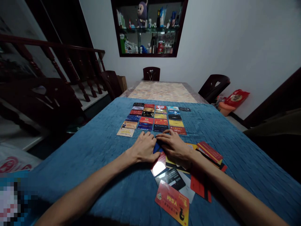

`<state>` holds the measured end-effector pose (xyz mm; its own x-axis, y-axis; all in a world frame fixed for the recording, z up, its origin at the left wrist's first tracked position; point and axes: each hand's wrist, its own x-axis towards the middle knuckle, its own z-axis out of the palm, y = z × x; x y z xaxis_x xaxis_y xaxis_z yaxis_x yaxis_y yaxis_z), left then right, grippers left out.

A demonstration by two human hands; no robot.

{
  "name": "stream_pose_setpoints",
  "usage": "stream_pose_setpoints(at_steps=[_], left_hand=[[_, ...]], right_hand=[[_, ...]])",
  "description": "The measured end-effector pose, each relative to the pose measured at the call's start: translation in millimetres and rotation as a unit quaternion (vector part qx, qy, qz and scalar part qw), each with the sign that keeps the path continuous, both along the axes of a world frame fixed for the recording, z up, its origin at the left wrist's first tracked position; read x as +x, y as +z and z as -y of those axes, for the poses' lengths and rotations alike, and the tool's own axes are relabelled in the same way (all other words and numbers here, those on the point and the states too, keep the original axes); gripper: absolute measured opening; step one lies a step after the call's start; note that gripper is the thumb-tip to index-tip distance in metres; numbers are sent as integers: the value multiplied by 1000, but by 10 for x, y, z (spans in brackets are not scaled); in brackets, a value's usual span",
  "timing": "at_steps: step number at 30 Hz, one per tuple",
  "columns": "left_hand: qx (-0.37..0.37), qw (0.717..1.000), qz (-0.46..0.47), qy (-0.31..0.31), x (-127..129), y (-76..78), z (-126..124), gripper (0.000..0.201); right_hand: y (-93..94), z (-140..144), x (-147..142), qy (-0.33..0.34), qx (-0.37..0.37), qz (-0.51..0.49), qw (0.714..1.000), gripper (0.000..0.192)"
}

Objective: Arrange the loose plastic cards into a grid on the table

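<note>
1. The left hand (145,147) lies palm down on the blue cloth (98,147), fingers together, its fingertips touching a dark blue card (157,147).
2. The right hand (174,147) lies flat just beside it, fingers loosely spread, also on that card and covering part of a loose pile of cards (178,175).
3. Whether either hand pinches the card cannot be told.
4. A grid of cards (154,119) lies just beyond the fingertips.
5. An orange card (172,202) lies nearest.

One head-worn camera looks forward and down, close over the table (98,150).
</note>
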<state>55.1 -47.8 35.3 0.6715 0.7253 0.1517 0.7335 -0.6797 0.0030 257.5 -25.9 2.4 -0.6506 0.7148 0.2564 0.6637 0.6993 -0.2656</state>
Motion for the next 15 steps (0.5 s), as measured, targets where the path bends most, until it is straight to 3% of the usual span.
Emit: stream_pose_setpoints(at_steps=[8, 15], left_hand=[[-8, 999, 19, 33, -69, -64, 94, 47], [-35, 998, 27, 40, -67, -53, 137, 37]], right_hand=[[148, 18, 30, 31, -35, 31, 998, 41], [190, 7, 73, 63, -30, 30, 997, 42]])
